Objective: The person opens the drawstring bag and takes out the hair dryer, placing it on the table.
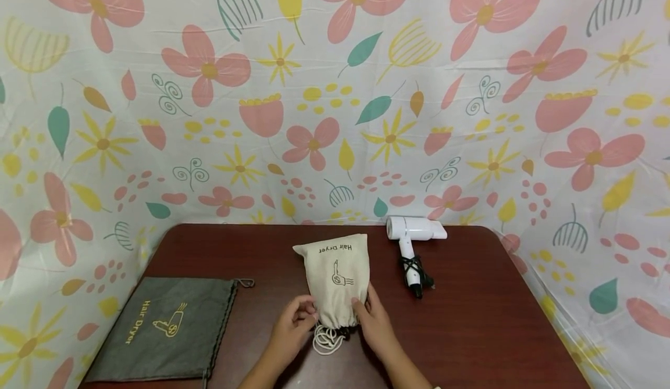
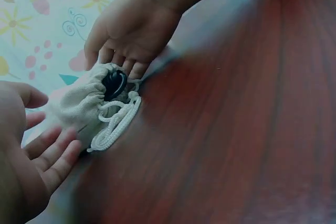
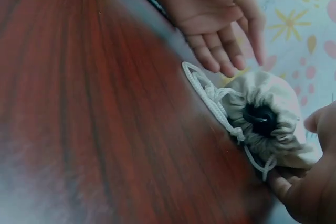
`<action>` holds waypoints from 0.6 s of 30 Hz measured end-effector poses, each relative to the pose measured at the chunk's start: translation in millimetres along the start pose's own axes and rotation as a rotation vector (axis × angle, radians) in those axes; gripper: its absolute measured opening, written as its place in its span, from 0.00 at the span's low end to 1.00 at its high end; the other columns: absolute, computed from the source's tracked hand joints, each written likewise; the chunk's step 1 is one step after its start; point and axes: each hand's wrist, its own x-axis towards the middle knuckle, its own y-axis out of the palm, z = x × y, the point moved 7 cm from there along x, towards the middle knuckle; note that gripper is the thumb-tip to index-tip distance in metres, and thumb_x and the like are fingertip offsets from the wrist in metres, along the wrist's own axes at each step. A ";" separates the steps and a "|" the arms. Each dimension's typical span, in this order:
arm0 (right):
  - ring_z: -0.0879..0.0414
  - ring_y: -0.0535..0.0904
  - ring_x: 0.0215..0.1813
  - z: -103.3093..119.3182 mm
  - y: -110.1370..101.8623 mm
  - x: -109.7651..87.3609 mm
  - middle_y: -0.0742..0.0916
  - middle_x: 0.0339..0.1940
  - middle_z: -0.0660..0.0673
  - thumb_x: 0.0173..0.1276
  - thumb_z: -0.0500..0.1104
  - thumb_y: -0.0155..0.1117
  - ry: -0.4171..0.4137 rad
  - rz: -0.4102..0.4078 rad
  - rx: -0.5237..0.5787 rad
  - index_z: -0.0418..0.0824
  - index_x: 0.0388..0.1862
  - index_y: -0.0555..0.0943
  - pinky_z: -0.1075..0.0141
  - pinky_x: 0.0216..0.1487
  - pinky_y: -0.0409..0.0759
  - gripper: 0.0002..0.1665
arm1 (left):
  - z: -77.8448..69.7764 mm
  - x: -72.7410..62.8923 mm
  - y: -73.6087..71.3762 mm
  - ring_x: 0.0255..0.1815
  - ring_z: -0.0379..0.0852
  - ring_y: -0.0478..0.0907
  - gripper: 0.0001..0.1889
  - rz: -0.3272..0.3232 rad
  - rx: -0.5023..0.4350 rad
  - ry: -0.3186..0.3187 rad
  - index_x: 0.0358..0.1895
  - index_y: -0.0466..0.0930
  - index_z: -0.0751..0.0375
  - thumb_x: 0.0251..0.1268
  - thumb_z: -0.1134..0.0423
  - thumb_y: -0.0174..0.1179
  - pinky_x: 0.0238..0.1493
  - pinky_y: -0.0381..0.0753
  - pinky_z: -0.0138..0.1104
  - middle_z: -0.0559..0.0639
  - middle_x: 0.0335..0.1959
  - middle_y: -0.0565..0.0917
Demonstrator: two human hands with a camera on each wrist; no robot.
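A cream drawstring bag (image 1: 337, 284) printed "Hair Dryer" lies on the table, its gathered mouth toward the person. Something black (image 3: 261, 120) shows inside the puckered opening, and a white cord (image 1: 327, 340) trails from it in loops. My right hand (image 1: 376, 322) holds the bag's right side near the mouth, thumb on top and fingers at the edge and below. At the opposite side, my left hand (image 1: 294, 326) is beside the bag, its fingers relaxed and parted in the wrist views, with nothing in them.
A grey drawstring bag (image 1: 193, 296), also printed "Hair Dryer", lies flat at the table's left. Toward the back right rests a white hair dryer (image 1: 413, 229) with its black cord (image 1: 410, 264) wound round the handle. Floral sheeting (image 1: 335, 86) surrounds the dark red table (image 1: 471, 319).
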 end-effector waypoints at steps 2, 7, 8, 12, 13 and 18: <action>0.38 0.71 0.73 1.5 -2.5 -4.1 0.70 0.76 0.32 0.78 0.48 0.58 0.006 0.010 -0.037 0.44 0.84 0.47 0.53 0.65 0.75 0.45 | 1.2 -4.7 3.5 0.39 0.36 0.79 0.12 0.034 0.011 -0.006 0.50 0.81 0.60 0.64 0.69 0.65 0.44 0.79 0.27 0.58 0.42 0.83; 0.51 0.82 0.54 3.7 -8.4 -16.3 0.81 0.61 0.36 0.74 0.52 0.63 0.033 0.015 -0.102 0.46 0.84 0.46 0.65 0.48 0.81 0.50 | 4.6 -13.0 10.6 0.40 0.35 0.80 0.09 0.076 0.079 0.051 0.46 0.83 0.56 0.65 0.68 0.66 0.43 0.81 0.27 0.53 0.42 0.85; 0.54 0.82 0.52 3.4 -9.1 -18.4 0.82 0.59 0.37 0.74 0.53 0.64 0.039 0.011 -0.113 0.48 0.84 0.46 0.67 0.46 0.80 0.51 | 5.3 -13.7 11.7 0.41 0.35 0.80 0.10 0.077 0.104 0.064 0.47 0.84 0.54 0.65 0.68 0.66 0.43 0.81 0.27 0.52 0.42 0.85; 0.57 0.83 0.47 3.4 -10.3 -24.0 0.84 0.55 0.40 0.74 0.54 0.64 0.039 0.020 -0.154 0.53 0.82 0.55 0.68 0.43 0.80 0.44 | 4.1 -15.5 14.1 0.43 0.39 0.80 0.13 0.074 0.155 0.107 0.50 0.84 0.50 0.64 0.68 0.66 0.42 0.81 0.28 0.50 0.42 0.84; 0.58 0.83 0.46 3.1 -10.1 -25.0 0.84 0.55 0.40 0.74 0.53 0.63 0.043 0.029 -0.169 0.54 0.81 0.58 0.68 0.42 0.80 0.41 | 4.4 -15.3 14.4 0.44 0.41 0.80 0.14 0.072 0.166 0.107 0.51 0.84 0.49 0.64 0.68 0.67 0.42 0.81 0.28 0.50 0.43 0.83; 0.57 0.84 0.42 2.2 -8.9 -30.5 0.86 0.50 0.43 0.75 0.47 0.61 0.060 0.082 -0.225 0.54 0.67 0.72 0.68 0.38 0.80 0.23 | 5.7 -14.8 15.8 0.43 0.44 0.78 0.16 0.062 0.216 0.135 0.51 0.84 0.46 0.62 0.68 0.68 0.39 0.80 0.27 0.50 0.42 0.80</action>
